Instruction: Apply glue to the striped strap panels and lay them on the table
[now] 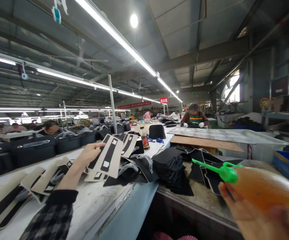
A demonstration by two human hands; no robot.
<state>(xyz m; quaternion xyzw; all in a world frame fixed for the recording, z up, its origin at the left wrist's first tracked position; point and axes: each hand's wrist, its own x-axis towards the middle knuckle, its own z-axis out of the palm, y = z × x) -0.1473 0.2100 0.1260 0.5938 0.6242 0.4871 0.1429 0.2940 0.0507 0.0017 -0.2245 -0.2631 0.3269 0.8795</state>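
Left hand (91, 154) pinched a cream panel with black strips (109, 155) by its edge, lifted clear of the worktable (94, 203), face up, probably so I could check it. Right hand (254, 216) gripped an orange squeeze bottle (266, 192), green nozzle (210, 168) pointed toward the panel. More panels (38, 181) lay flat along the table; a black stack (170, 165) sat just beside them.

A long pale desk (94, 203) runs from the near left toward the far end of the hall. Cream-and-black cut panels (42, 181) lie along its near part, with black leather pieces (134, 173) heaped further on. Beyond them stand a small bottle (144, 138) and a black bag (156, 132). On the adjoining desk (204, 196) lies a stack of black pieces (170, 166).
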